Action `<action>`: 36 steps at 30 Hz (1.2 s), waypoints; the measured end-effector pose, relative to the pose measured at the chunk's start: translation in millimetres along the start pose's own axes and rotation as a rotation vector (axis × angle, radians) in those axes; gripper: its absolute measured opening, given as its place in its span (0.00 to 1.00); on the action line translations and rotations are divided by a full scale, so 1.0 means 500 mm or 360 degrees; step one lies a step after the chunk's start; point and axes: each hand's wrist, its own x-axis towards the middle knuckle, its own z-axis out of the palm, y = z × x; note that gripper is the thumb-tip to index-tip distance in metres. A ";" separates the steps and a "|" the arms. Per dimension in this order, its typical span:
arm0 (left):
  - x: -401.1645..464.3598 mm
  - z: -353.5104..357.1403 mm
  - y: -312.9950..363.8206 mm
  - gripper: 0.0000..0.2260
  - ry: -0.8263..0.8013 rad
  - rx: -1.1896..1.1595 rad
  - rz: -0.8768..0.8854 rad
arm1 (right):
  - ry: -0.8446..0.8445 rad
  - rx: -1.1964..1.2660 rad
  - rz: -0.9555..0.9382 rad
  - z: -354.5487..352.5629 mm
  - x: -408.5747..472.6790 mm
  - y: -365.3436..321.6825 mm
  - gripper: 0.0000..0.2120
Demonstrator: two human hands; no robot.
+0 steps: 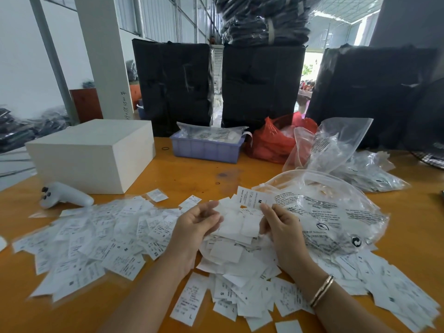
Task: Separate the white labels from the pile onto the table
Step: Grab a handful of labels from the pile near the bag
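Spread labels (96, 236): left of the pile, flat on the table (192, 174), many already laid out; that is where your next one most likely goes.
Left hand (197, 227): at the pile's left edge, palm up, fingers loosely curled under a loose wad of labels; you look to be cradling it more than pinching.
Pile (230, 251): directly between your hands, heaped, no single long axis; labels lie every way.
Label (254, 198): above the pile, long side running left to right, tilted up toward you, print showing.
Right hand (281, 224): at the pile's right edge, nearer that label; your fingertips pinch its lower right edge.
Bag (324, 212): right of the pile, touching it, just beside your right hand; not in the way of a leftward carry.
Controller (64, 194): far left of the pile, beyond the spread.
Box (96, 152): behind the spread, well apart.
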 end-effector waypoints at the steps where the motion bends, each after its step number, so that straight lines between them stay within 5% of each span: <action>1: 0.000 0.002 0.000 0.11 0.0011 -0.0004 -0.0016 | -0.0010 0.0019 0.0011 0.004 -0.002 -0.002 0.18; 18: -0.001 0.006 0.009 0.03 0.0255 -0.0138 -0.0072 | -0.0133 0.0273 0.0072 0.036 -0.029 -0.012 0.10; 26: -0.004 0.011 0.008 0.03 0.0160 -0.0050 -0.0107 | -0.0009 0.0098 0.0075 0.035 -0.025 -0.006 0.09; 36: -0.007 0.011 0.009 0.04 0.0156 -0.0021 -0.0137 | 0.0070 0.0392 0.0021 0.035 -0.021 -0.011 0.09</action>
